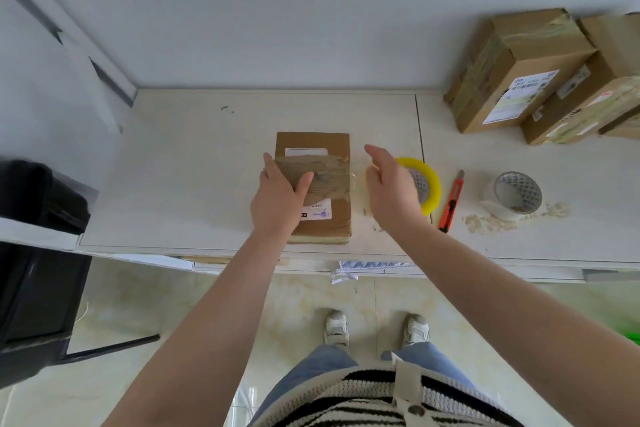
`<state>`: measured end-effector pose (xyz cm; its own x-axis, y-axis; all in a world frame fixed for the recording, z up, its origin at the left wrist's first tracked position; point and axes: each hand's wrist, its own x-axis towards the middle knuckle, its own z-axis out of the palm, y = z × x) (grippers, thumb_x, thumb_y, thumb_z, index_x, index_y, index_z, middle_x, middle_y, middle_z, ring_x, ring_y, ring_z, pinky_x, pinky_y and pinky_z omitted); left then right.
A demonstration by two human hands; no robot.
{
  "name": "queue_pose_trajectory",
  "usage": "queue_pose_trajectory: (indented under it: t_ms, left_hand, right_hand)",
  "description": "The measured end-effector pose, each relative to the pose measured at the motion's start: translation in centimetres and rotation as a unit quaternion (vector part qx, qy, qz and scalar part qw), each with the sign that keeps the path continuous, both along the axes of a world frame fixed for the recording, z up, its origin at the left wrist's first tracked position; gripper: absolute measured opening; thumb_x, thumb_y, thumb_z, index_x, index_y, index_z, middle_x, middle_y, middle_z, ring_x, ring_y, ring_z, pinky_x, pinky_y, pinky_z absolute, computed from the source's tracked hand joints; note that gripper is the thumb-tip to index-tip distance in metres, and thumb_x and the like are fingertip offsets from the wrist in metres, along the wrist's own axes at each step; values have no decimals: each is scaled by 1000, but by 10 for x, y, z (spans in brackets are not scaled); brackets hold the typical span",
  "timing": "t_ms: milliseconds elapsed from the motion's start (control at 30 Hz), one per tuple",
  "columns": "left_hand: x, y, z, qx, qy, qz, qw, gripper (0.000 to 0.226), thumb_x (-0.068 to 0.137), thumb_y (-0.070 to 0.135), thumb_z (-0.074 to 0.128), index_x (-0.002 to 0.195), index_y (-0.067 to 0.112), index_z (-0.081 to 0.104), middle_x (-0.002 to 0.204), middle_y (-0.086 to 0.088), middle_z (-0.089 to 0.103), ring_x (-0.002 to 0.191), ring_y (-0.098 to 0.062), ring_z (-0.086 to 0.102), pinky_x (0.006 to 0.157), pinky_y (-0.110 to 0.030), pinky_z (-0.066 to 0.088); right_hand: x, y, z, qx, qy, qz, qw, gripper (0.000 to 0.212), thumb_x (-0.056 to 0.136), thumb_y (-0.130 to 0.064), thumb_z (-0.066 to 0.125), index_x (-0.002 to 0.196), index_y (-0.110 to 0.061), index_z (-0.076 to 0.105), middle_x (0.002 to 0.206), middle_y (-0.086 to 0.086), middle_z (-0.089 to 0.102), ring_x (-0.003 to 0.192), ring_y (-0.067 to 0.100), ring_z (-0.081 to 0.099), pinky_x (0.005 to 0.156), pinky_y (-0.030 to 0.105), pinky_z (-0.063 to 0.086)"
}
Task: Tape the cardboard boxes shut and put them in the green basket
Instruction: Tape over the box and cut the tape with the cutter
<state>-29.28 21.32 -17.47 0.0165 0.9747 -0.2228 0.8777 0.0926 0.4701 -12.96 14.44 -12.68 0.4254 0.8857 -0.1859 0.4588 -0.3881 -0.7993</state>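
Note:
A flat brown cardboard box (325, 218) lies in the middle of the white table (173, 184), with tape across its top. My left hand (277, 198) presses flat on the box's left half, thumb on the tape. My right hand (391, 184) is just right of the box and holds a yellow tape roll (431, 191); a strip of clear tape stretches from the box to the roll. A sliver of green, possibly the basket (633, 336), shows at the right edge near the floor.
Several taped cardboard boxes (519, 73) are stacked at the back right. An orange utility knife (452, 203) and a grey tape roll (516, 192) with crumbs around it lie right of the yellow roll. A black bin (38, 253) stands at the left.

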Motion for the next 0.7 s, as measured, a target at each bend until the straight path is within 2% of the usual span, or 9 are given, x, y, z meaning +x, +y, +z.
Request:
queue_pose_trajectory:
  t_ms: [67,200,300,400,500,533,600,633,700]
  left_hand:
    - [-1,0,-4,20,-23,9,1000,83,93,61,45,154,15,11,132,-6,56,113,-28,60,78,-39,49]
    - [-5,3,-8,29,-49,-4,998,70,93,58,49,144,16,27,115,-3,65,98,-27,66,69,-34,48]
    - [-6,4,-9,35,-46,-18,998,68,92,57,50,141,14,28,116,-4,64,97,-29,65,69,-34,47]
    - [-7,5,-12,50,-49,-30,997,69,93,57,50,141,11,28,119,-6,62,99,-30,64,69,-32,44]
    - [-8,4,-9,47,-51,-54,996,69,95,55,46,142,8,27,125,-8,58,104,-30,63,70,-33,43]
    - [-8,4,-7,36,-38,-58,997,72,96,55,43,145,6,22,132,-10,54,110,-32,60,75,-36,46]
    - [-4,5,-3,21,58,-70,996,80,99,55,33,153,2,5,154,-18,29,134,-37,41,102,-47,40]
    - [1,6,-1,42,122,-84,988,81,100,54,27,154,1,-5,161,-19,10,146,-37,20,116,-52,22]
    - [21,9,4,118,169,-125,970,75,101,48,19,153,4,-13,162,-16,-16,150,-33,-11,118,-53,-9]
  right_hand:
    - [-24,5,-2,-46,10,43,998,40,102,-17,37,142,-15,40,107,-1,54,86,15,52,62,23,37]
    - [-46,15,-16,-98,71,-12,993,36,102,-17,37,138,-11,39,108,7,58,89,24,59,70,35,49]
    - [-51,23,-28,-102,79,-58,990,33,102,-20,38,133,-10,39,108,8,59,83,21,59,67,36,51]
    - [-47,37,-39,-122,75,-77,987,26,103,-25,38,123,-10,46,109,11,62,74,17,55,58,29,44]
    - [-44,40,-43,-114,103,-63,986,32,104,-27,36,130,-13,47,113,9,63,92,24,62,77,38,52]
    - [-44,37,-42,-107,126,-59,984,33,105,-28,35,133,-14,47,112,8,64,95,24,63,82,40,54]
    - [-43,32,-42,-99,166,-55,980,34,105,-30,34,132,-16,48,111,6,65,98,24,65,87,42,54]
    - [-41,30,-43,-97,172,-55,979,33,105,-30,34,130,-15,50,111,8,66,99,25,65,88,43,54]
    - [-39,29,-43,-93,170,-54,980,34,105,-30,34,128,-12,52,112,11,66,102,27,65,89,43,53]
